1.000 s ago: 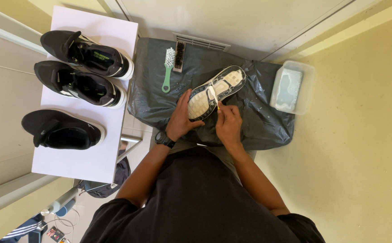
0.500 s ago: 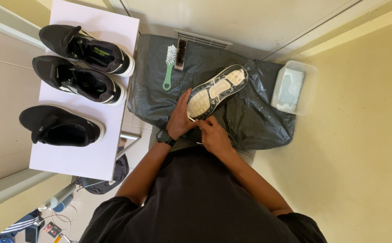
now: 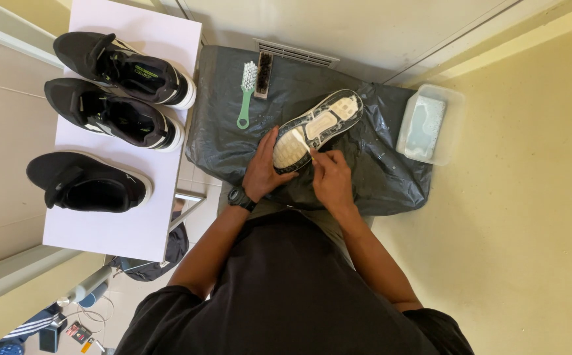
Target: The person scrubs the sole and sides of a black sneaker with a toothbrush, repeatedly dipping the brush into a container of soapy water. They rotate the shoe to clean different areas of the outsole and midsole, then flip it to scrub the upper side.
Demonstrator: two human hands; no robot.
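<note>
At frame centre, the left hand (image 3: 264, 172) grips the upturned shoe (image 3: 317, 128) over the grey plastic sheet (image 3: 378, 171). The right hand (image 3: 331, 177), pinching something small, has returned from the person's lap to the sole's heel.

By the white board's (image 3: 121, 227) lower corner, on the floor, lies a small dark packet with red and yellow patches (image 3: 79, 334). I see no signs or screens.
</note>
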